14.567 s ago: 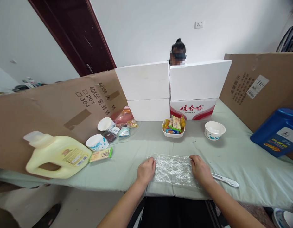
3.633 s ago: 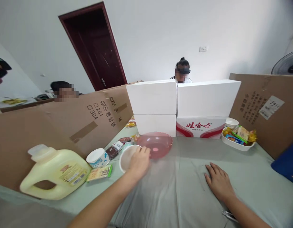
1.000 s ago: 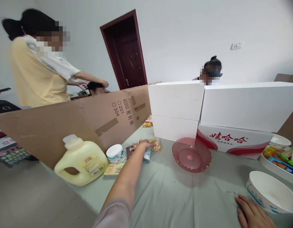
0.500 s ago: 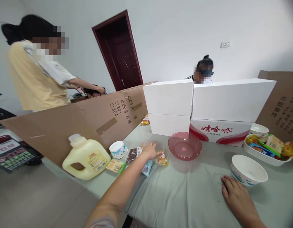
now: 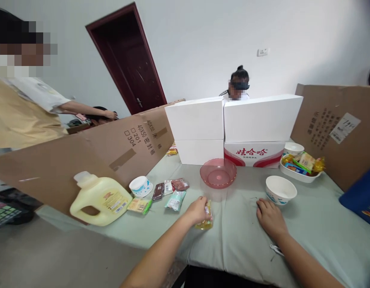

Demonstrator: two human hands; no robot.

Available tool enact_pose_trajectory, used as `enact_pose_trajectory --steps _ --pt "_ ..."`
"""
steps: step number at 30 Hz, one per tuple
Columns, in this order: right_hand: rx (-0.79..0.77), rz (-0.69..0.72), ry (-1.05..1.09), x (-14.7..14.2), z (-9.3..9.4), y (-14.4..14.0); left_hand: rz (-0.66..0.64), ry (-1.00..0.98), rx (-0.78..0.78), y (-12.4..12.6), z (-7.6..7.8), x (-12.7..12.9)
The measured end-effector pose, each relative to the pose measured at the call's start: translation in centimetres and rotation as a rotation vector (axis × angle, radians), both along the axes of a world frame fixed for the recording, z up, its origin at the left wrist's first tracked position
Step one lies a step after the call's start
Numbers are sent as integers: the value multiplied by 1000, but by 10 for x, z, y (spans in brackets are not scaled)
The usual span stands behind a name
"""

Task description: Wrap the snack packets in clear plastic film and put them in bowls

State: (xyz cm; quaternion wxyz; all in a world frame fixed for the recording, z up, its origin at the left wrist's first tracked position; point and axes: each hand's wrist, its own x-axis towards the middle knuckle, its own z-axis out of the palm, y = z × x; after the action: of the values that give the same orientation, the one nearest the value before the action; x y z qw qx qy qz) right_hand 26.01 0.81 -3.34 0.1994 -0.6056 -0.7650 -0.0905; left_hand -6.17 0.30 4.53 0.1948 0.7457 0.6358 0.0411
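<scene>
The left hand (image 5: 197, 211) has its fingers closed on a yellow snack packet (image 5: 206, 218), long axis pointing away toward the pink bowl (image 5: 218, 173), while the right hand (image 5: 270, 216) lies flat and empty on the desk (image 5: 307, 228).

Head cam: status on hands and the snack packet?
Left hand shut on yellow snack packet, low over the table. Right hand flat on the cloth, empty. Pink bowl and white bowl beyond; nothing between.

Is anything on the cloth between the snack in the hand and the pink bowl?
No. The left hand holds the yellow snack packet, and the green cloth between it and the pink bowl is bare. The other snack packets lie off to the left of that path.
</scene>
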Motion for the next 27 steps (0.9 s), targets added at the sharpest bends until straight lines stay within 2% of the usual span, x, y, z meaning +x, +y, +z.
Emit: enact_pose_trajectory --steps 3,5,7,10,13,17,19,21,23,25,27 --pt "-53 -16 5 -2 7 -2 -25 -136 -11 -13 -2 28" --pt "-74 -25 5 -3 10 -4 -74 -328 126 -22 -5 49" --pt "-100 -30 8 -3 11 -5 -179 -528 308 -32 -12 67" --pt "-142 -34 17 -5 15 -8 -348 -647 458 -50 -27 79" --pt "-194 -42 24 -7 21 -5 -381 -630 559 -70 -36 73" --pt "-308 4 18 -1 41 0 -421 -467 643 -96 -37 47" --pt "-353 48 17 8 53 -9 -418 -431 681 -109 -39 32" --pt "-370 89 24 19 60 -30 -388 -429 715 -118 -45 20" --pt "-393 130 38 31 56 -60 -351 -445 729 -123 -54 11" --pt "-420 128 82 42 43 -90 -320 -484 725 -123 -61 9" --pt "-383 81 119 50 28 -113 -313 -534 710 -118 -65 13"
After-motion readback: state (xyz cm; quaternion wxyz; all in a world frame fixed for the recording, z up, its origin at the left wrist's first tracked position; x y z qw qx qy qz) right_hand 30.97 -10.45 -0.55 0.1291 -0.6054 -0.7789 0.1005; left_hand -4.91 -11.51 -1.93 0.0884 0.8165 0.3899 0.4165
